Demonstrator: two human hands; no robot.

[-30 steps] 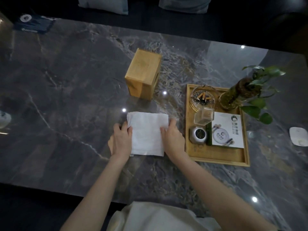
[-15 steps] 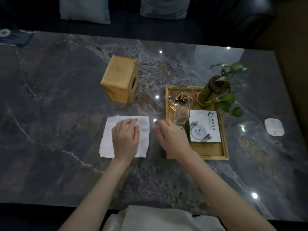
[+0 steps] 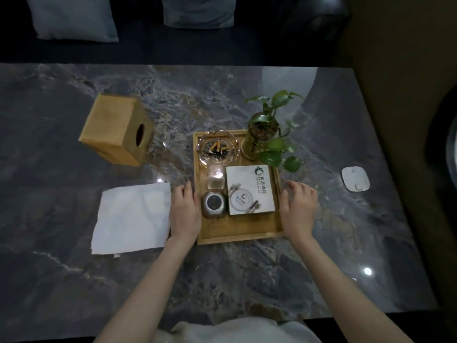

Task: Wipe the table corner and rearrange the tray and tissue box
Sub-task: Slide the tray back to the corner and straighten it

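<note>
A wooden tray (image 3: 237, 229) sits on the dark marble table (image 3: 247, 280), right of centre. My left hand (image 3: 185, 211) rests on its left rim and my right hand (image 3: 299, 211) curls against its right rim; the tray is flat on the table. A wooden tissue box (image 3: 111, 134) lies on its side at the back left, its round hole facing right. Just left of my left hand, a white cloth (image 3: 131, 219) lies spread flat and untouched.
The tray carries a glass ashtray (image 3: 217, 149) with butts, a potted plant (image 3: 262, 129), a small glass (image 3: 216, 179), a round metal object (image 3: 214, 204) and a white printed box (image 3: 251, 189). A white pad (image 3: 355, 179) lies near the table's right edge. Cushions (image 3: 74, 18) sit behind.
My left hand has left the white cloth and gone to the tray's left rim. My right hand has crossed over to the tray's right rim. The view has shifted right.
</note>
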